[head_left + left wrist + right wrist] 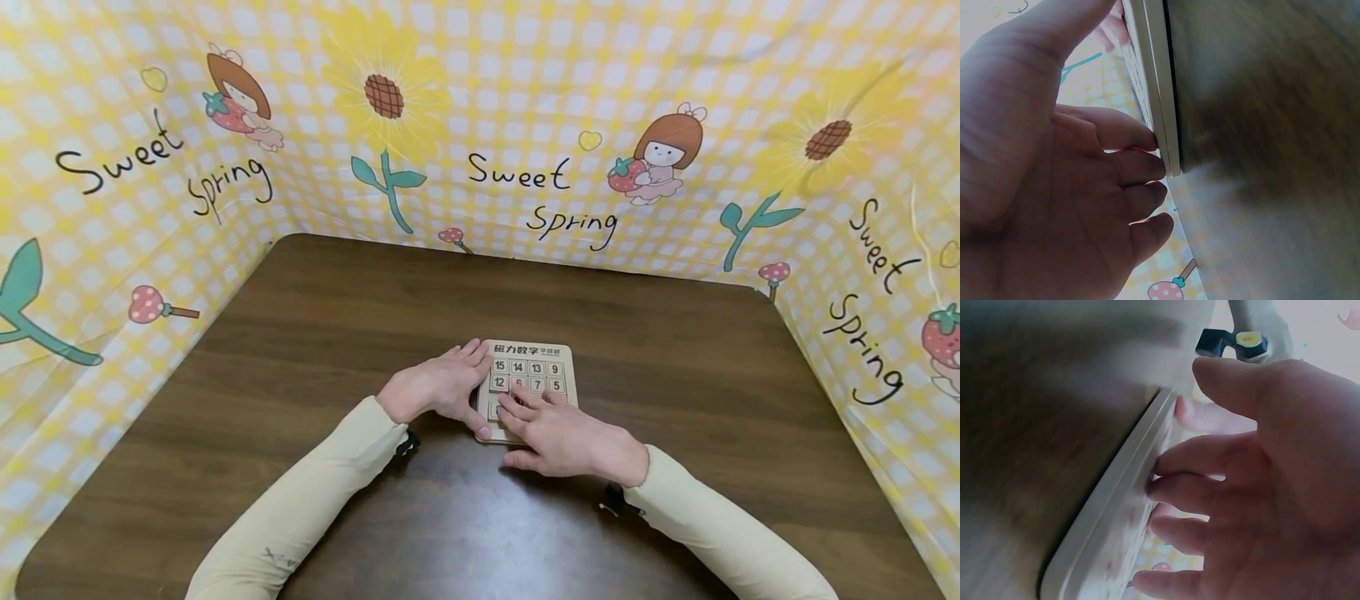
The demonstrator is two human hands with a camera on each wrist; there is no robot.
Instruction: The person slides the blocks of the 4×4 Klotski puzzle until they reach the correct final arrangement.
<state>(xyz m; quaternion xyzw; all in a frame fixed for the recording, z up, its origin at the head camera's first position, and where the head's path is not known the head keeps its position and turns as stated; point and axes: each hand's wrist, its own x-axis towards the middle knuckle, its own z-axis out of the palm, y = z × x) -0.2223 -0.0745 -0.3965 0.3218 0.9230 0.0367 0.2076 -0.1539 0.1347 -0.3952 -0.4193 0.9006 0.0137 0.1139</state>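
A pale number sliding puzzle [528,375] lies flat on the table, with printed characters across its top. Its upper tiles read 15, 14, 13, 9 and 12, 6, 7, 5; the lower rows are mostly hidden under fingers. Along the puzzle's left edge rests my left hand [442,383], thumb near the lower corner and fingertips by the upper one. In the left wrist view, those fingers [1138,167] touch the board's side. My right hand [562,437] lies over the lower right part, fingertips on the tiles and thumb off the front edge. Neither hand curls round the board.
The dark wooden table [637,325] stretches out on all sides of the puzzle. Yellow checked cloth [525,100] with flowers and lettering walls in its back and both sides. Black wrist straps [617,500] show at both cuffs.
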